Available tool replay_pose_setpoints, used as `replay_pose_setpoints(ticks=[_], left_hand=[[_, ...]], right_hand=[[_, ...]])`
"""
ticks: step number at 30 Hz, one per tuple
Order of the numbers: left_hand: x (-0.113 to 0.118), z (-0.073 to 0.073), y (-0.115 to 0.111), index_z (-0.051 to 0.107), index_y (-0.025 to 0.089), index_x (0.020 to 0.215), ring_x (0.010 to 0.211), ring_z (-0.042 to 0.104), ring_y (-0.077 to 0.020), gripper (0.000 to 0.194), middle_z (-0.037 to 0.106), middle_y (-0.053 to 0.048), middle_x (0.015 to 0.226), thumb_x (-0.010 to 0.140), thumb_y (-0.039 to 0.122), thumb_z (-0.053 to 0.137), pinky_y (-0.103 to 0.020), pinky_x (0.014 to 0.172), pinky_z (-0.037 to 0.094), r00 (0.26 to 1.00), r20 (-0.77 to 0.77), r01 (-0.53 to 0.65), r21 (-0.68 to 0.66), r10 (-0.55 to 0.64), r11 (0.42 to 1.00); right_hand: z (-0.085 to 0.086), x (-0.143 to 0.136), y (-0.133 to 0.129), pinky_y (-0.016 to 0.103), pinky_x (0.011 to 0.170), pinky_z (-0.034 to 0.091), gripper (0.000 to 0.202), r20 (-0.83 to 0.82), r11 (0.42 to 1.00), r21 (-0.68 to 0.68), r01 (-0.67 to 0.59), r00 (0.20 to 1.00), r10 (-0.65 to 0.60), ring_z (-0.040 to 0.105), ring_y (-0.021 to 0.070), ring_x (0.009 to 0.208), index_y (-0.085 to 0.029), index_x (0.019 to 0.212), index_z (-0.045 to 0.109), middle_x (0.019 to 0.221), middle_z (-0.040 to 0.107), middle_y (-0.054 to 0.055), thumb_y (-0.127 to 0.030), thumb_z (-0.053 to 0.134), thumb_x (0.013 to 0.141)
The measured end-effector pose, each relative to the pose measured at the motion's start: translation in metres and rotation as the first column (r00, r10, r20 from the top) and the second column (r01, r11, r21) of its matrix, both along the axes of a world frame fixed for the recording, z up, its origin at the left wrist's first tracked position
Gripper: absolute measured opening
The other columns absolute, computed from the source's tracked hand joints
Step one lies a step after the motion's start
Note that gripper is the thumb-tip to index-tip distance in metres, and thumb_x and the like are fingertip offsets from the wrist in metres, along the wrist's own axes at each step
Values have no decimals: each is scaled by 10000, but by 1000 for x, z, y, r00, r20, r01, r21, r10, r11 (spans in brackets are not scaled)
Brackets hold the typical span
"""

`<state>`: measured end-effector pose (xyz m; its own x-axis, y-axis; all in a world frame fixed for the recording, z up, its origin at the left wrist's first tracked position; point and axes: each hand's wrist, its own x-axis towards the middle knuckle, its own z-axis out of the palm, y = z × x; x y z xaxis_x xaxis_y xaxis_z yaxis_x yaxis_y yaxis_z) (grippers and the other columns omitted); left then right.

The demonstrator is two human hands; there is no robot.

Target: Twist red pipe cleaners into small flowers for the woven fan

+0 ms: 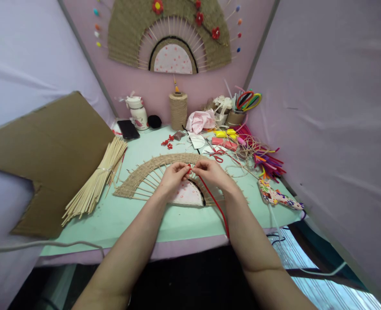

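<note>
A red pipe cleaner (216,203) is pinched between my two hands, its long free end trailing down past my right wrist to the table's front edge. My left hand (175,175) is closed on its small bent or coiled end. With thumb and forefinger, my right hand (212,173) grips the same stem just beside it. Beneath both hands lies a half-round woven fan (138,175) with thin stick ribs and a dotted white centre (188,194) edged in black. My hands and forearms hide part of the fan.
Bamboo sticks (95,181) lie bundled at left by cardboard (58,142). Behind the fan are small red flowers (167,141), red scissors (216,156) and a twine cone (178,111). Coloured pipe cleaners (269,161) and a patterned glue gun (276,196) lie right. A finished fan (126,43) hangs behind.
</note>
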<state>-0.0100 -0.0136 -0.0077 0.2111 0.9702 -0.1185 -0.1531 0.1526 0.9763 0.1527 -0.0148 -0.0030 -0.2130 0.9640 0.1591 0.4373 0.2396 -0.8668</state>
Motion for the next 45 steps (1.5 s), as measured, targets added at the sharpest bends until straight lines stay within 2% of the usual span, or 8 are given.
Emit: replay_pose_setpoints(ticks=[15, 17, 21, 26, 33, 38, 42, 45], left_hand=[[-1, -3, 3, 654, 125, 680, 480, 441, -60, 264, 544, 19, 541, 582, 339, 773, -198, 477, 335, 1000, 6, -12, -38, 12, 999], [0, -3, 4, 650, 127, 687, 479, 442, -59, 262, 552, 20, 542, 583, 333, 774, -198, 475, 326, 999, 23, -26, -37, 26, 999], [1, 1, 3, 637, 130, 696, 481, 446, -58, 246, 568, 25, 549, 596, 310, 772, -199, 479, 325, 997, 58, -57, -9, 57, 998], [2, 2, 3, 628, 130, 721, 492, 473, -58, 239, 591, 24, 576, 611, 283, 775, -200, 509, 358, 993, 105, -43, -18, 45, 999], [1, 3, 3, 645, 117, 733, 508, 480, -51, 225, 603, 12, 603, 621, 261, 778, -191, 519, 369, 985, 174, -8, -31, 13, 999], [0, 8, 2, 649, 94, 752, 544, 493, -35, 189, 606, -8, 653, 630, 171, 771, -149, 508, 377, 941, 337, 21, -151, 31, 988], [-3, 8, 3, 632, 84, 742, 528, 476, -19, 167, 577, -7, 642, 641, 119, 761, -114, 454, 342, 908, 420, 105, -223, -1, 969], [-4, 8, 3, 622, 92, 742, 521, 461, -17, 170, 549, 4, 631, 653, 131, 761, -112, 449, 339, 891, 450, 180, -213, -67, 960]], right_hand=[[-1, -16, -7, 248, 562, 302, 130, 141, 966, 190, 173, 969, -201, 464, 117, 570, -184, 643, 563, 594, 572, -11, -243, 558, 759], [-2, -13, -6, 244, 562, 316, 153, 78, 981, 128, 143, 985, -154, 464, 114, 575, -178, 651, 578, 598, 571, -12, -275, 565, 769], [-2, -1, 0, 227, 513, 331, 264, -177, 985, -163, -63, 984, 34, 446, 92, 528, -165, 708, 607, 581, 539, -32, -422, 599, 766], [-2, 6, 4, 194, 451, 321, 374, -481, 892, -408, -195, 876, -28, 458, 60, 478, -161, 758, 601, 577, 546, -52, -447, 774, 589], [-1, 2, 3, 186, 481, 381, 349, -608, 847, -463, -262, 789, -89, 496, 53, 487, -156, 768, 617, 594, 594, -45, -346, 825, 562], [-1, 0, 2, 221, 614, 468, 304, -616, 912, -337, -232, 787, -28, 568, 80, 609, -186, 856, 649, 792, 672, -5, -377, 764, 649], [2, 0, 0, 280, 783, 483, 220, -463, 981, -85, -176, 879, 118, 619, 143, 850, -215, 932, 670, 948, 679, 21, -325, 691, 743], [5, 1, -1, 307, 867, 457, 129, -358, 977, 117, -178, 910, 208, 605, 161, 924, -219, 881, 697, 958, 659, 33, -298, 660, 785]])
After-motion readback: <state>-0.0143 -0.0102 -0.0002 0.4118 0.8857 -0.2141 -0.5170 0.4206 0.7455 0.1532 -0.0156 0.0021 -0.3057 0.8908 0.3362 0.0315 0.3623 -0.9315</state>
